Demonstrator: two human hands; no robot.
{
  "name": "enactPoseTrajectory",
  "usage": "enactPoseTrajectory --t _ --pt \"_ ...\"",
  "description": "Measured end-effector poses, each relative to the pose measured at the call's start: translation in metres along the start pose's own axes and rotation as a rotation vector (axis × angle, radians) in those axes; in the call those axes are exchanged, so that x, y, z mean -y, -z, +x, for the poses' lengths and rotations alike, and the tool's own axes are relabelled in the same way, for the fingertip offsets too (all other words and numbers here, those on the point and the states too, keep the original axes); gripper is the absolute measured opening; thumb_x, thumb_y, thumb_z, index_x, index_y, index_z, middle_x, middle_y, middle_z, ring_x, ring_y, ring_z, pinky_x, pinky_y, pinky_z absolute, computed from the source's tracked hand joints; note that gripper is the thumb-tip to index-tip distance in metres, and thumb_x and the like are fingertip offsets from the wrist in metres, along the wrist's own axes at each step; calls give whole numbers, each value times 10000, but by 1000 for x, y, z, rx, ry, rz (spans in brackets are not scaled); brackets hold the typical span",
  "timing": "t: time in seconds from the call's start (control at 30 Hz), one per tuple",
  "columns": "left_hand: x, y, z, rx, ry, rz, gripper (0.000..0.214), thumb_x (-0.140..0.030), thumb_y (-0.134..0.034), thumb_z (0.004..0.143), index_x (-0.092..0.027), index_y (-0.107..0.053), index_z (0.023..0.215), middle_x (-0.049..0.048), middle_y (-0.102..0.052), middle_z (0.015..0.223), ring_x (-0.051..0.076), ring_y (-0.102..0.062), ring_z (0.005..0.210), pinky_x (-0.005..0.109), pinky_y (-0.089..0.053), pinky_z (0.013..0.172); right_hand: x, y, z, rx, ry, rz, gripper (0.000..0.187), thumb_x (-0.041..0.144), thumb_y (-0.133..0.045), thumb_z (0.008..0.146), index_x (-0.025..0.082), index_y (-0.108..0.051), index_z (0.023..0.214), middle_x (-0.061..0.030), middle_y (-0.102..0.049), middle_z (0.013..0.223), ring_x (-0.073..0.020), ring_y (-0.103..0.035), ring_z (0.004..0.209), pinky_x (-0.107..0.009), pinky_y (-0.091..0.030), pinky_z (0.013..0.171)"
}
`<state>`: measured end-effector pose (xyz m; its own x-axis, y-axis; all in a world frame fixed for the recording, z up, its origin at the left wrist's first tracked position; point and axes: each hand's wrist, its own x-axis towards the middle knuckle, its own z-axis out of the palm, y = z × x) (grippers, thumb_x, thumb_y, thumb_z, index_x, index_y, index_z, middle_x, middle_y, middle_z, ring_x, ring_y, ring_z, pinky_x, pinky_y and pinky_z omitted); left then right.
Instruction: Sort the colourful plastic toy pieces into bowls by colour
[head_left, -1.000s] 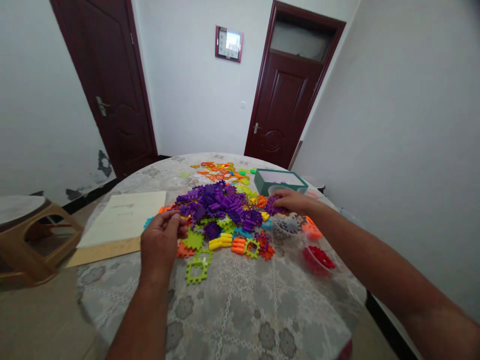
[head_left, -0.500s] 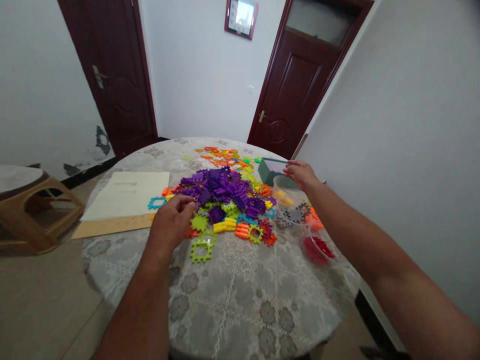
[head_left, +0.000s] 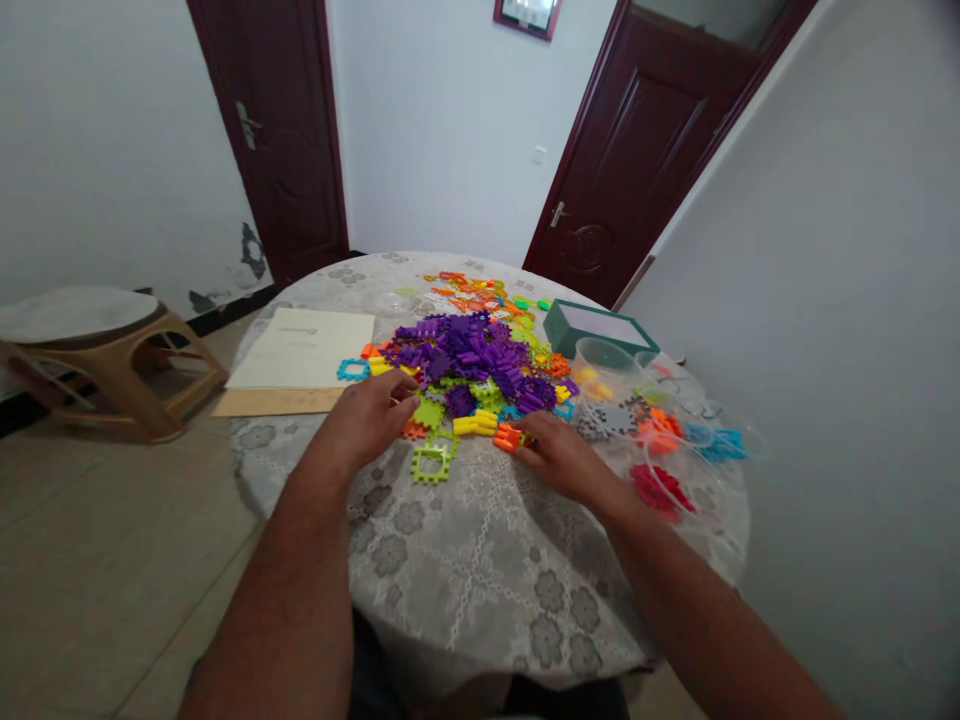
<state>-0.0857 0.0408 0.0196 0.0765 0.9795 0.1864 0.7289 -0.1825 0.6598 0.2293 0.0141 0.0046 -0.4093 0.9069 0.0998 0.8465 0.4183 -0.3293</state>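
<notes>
On a round table with a grey patterned cloth [head_left: 480, 570] lies a heap of toothed plastic building pieces, mostly purple [head_left: 465, 352]. My left hand [head_left: 369, 412] rests at the heap's near left edge, by a green piece, its fingers curled together; what they pinch is hidden. My right hand [head_left: 561, 458] lies low on the cloth at the heap's near right edge. Its fingers are stretched out and touch a short orange piece [head_left: 508, 437]. A green square frame piece [head_left: 433, 461] and a yellow piece [head_left: 474, 425] lie between my hands.
Several clear plastic cups stand at the right: yellow pieces [head_left: 598, 368], grey gears [head_left: 611, 417], orange [head_left: 660, 430], red [head_left: 660, 490], blue [head_left: 718, 442]. A teal box [head_left: 600, 328] stands behind them. A pale booklet [head_left: 304, 347] lies left. A brown stool [head_left: 112, 345] stands off the table.
My right hand came back from the teal box and cups to the near edge of the heap. My left hand shifted slightly forward. The view tilted down and right.
</notes>
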Motion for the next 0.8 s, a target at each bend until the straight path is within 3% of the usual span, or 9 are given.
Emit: enactPoseTrajectory --t 0.17,0.33,0.43,0.5,0.63,0.8 --pt "-5 -6 -6 169 -60 23 286 -249 -637 869 -242 -760 1127 52 -795 971 231 -729 871 313 -516 809 9 -29 9 -5 -40 -156 294 290 -575 1023 213 -676 1289 -155 -668 1258 -271 -672 1078 -341 -505 871" --pt "-15 -28 -8 134 -136 75 356 -184 -662 869 -248 -748 1208 99 -764 1201 269 -712 1096 376 -513 1014 6 -37 0 -82 31 -14 416 301 -605 979 205 -611 1385 -152 -631 1282 -288 -634 1141 -399 -510 964" --pt "-26 -44 -10 131 -190 98 380 -170 -691 869 -251 -719 1240 111 -708 1324 285 -666 1226 406 -481 1100 2 -33 -4 -179 72 182 437 316 -638 943 224 -632 1371 -127 -633 1226 -285 -616 1129 -436 -498 1004" --pt "-33 -53 -12 152 -217 110 396 -159 -696 868 -256 -703 1252 113 -688 1344 292 -663 1237 406 -494 1084 0 -30 -4 -217 25 371 434 314 -656 907 238 -657 1334 -97 -645 1156 -260 -629 1024 -414 -525 924" --pt "-45 -66 -12 196 -200 219 411 -118 -640 881 -247 -685 1268 128 -679 1324 292 -687 1163 389 -525 990 -6 -31 -1 -99 -180 959 441 343 -645 877 249 -626 1308 -21 -669 959 -183 -621 724 -309 -519 644" --pt "-48 -74 -8 240 -187 355 345 -146 -550 931 -202 -686 1244 156 -676 1269 293 -702 1056 392 -541 881 -7 -38 3 -54 -284 1385 462 368 -742 817 264 -584 1239 -42 -711 1068 -176 -676 708 -284 -528 579"
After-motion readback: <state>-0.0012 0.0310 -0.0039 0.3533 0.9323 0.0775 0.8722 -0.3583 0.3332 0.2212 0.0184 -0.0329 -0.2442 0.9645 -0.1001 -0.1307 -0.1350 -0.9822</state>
